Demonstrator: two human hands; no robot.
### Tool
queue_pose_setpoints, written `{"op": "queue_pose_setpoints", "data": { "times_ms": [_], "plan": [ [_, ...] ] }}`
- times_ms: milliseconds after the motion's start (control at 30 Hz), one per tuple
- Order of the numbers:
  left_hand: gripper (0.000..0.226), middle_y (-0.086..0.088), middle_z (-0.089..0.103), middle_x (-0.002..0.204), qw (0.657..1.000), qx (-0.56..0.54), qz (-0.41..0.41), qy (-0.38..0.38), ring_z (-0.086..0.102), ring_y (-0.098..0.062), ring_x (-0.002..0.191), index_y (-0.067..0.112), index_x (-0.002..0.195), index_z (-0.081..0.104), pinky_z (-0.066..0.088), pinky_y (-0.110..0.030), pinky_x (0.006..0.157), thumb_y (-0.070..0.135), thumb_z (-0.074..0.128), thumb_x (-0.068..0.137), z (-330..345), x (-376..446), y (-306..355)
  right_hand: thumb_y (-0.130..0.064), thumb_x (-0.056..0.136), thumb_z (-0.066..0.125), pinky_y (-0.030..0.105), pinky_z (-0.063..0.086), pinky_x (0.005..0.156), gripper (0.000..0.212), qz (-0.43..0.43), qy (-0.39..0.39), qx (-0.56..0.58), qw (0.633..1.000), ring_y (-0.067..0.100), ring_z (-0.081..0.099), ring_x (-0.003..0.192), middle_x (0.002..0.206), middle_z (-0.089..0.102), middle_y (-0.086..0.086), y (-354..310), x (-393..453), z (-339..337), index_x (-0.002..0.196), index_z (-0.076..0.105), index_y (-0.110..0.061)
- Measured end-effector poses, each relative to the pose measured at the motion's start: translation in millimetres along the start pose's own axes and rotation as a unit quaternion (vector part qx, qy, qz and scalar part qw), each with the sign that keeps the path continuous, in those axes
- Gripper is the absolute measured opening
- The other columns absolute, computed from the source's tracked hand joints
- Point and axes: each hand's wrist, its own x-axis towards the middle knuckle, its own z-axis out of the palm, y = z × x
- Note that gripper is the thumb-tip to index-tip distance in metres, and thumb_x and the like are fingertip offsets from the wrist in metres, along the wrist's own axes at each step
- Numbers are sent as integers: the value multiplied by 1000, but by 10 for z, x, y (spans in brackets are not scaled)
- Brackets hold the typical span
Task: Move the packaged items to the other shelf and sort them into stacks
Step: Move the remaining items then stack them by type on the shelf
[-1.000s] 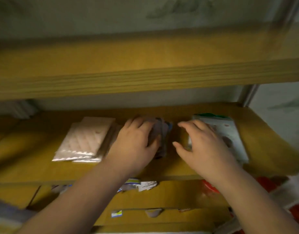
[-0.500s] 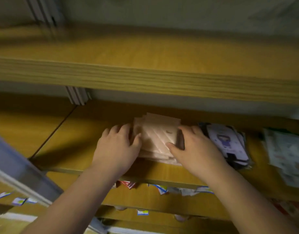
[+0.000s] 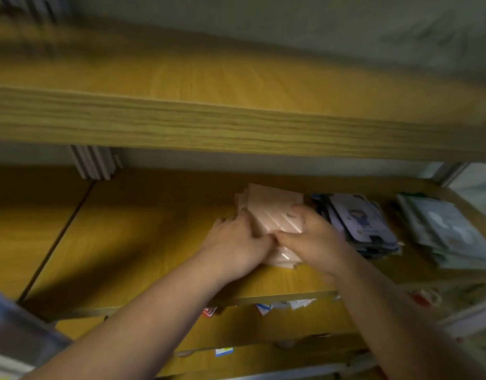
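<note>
Pink packet stack point(image 3: 269, 212): flat pale pink packages with diagonal glossy ridges, piled slightly fanned on the middle shelf point(image 3: 143, 242). Stack sits toward the back edge of the shelf board, right of its centre, with its near end reaching about midway to the front edge.

Left hand point(image 3: 236, 242): lies against the left side of the pink stack, fingers curled along its edge, thumb pressing on the top packet near the stack's near end. Grasping the stack from the left.

Right hand point(image 3: 310, 234): on the right side of the same stack, fingers curled over its right edge, thumb pointing inward to meet the left thumb on top. Grasping the stack from the right. Both forearms reach in over the front edge of the shelf.

Purple packet stack point(image 3: 359, 220): just beside the pink stack to the right, touching or nearly touching the right hand; top packet shows a small cartoon figure, details blurred. Pile is uneven, dark edges showing beneath.

Pale green-grey packet stack point(image 3: 444, 231): further right, near the right end of the shelf, apart from the purple pile.

Upper shelf point(image 3: 209, 127): wooden board above, front edge crossing the whole view.

Lower shelf point(image 3: 263, 325): beneath the front edge, scattered small packets point(image 3: 285, 304) visible, white, blue and red; type cannot be told.

Frame motion-blurred at the margins.
</note>
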Motion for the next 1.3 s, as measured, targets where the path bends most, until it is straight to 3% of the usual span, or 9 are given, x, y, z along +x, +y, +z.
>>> {"op": "queue_pose_setpoints", "data": {
  "times_ms": [167, 300, 500, 633, 767, 833, 967, 1133, 1300],
  "plan": [
    [39, -3, 75, 100, 902, -421, -97, 15, 71, -17, 85, 17, 123, 63, 51, -20, 57, 21, 70, 85, -116, 93, 8, -26, 81, 81, 8, 39, 71, 64, 7, 14, 139, 990, -1, 51, 104, 112, 50, -24, 116, -65, 108, 126, 40, -43],
    [42, -13, 76, 103, 839, -518, -163, -24, 73, -29, 86, 8, 123, 63, 58, -31, 66, 23, 74, 85, -227, 222, -25, -27, 77, 84, 18, 42, 86, 77, 17, 19, 187, 982, 5, 50, 116, 126, 51, -20, 151, -99, 150, 141, 41, -38],
    [18, -2, 75, 86, 931, -357, -80, 9, 73, -17, 73, 21, 91, 64, 51, -20, 49, 32, 77, 85, -180, 180, -112, -29, 70, 88, 25, 58, 79, 90, 19, -3, 276, 961, 1, 66, 104, 120, 65, -27, 200, -171, 238, 137, 34, -54],
    [25, -3, 75, 98, 931, -362, -20, 30, 73, -19, 83, 22, 108, 62, 55, -25, 54, 27, 74, 88, -247, 74, -173, -53, 76, 75, 45, 58, 89, 77, 57, -6, 331, 942, 18, 72, 100, 118, 73, -6, 62, -113, 288, 143, 45, -29],
    [42, 7, 66, 120, 951, -263, 121, 112, 62, -8, 110, 28, 127, 53, 54, -27, 89, 35, 71, 89, -265, -48, -272, -45, 87, 70, 37, 59, 84, 40, -51, 22, 386, 921, 17, 73, 100, 109, 77, -3, -112, -45, 329, 122, 63, -28],
    [51, 3, 57, 131, 948, -213, 173, 160, 55, -7, 120, 23, 135, 45, 47, -30, 101, 33, 68, 91, -262, -76, -356, -37, 90, 68, 28, 56, 88, 42, -131, 55, 352, 925, 13, 69, 110, 118, 73, -6, -145, -61, 361, 129, 56, -27],
    [64, 0, 51, 136, 934, -231, 203, 181, 48, -5, 130, 27, 137, 35, 38, -20, 109, 18, 74, 86, -153, -104, -482, -39, 86, 71, 45, 45, 107, 63, -172, 37, 327, 929, 14, 58, 126, 134, 64, -4, -24, -137, 567, 141, 43, -25],
    [85, 40, 36, 137, 925, -245, 230, 178, 36, 16, 133, 59, 132, 15, 28, -3, 104, 17, 74, 86, -12, -114, -590, -45, 87, 68, 26, 44, 104, 63, -193, 52, 237, 951, 1, 53, 128, 136, 57, -25, 135, -160, 635, 141, 36, -46],
    [74, 21, 46, 135, 931, -225, 213, 192, 42, 15, 127, 51, 129, 20, 31, -2, 99, 27, 74, 85, 29, -117, -621, -50, 85, 62, 15, 42, 99, 56, -192, 102, 151, 964, -6, 49, 124, 130, 53, -24, 116, -182, 622, 135, 39, -45]
  ]
}}
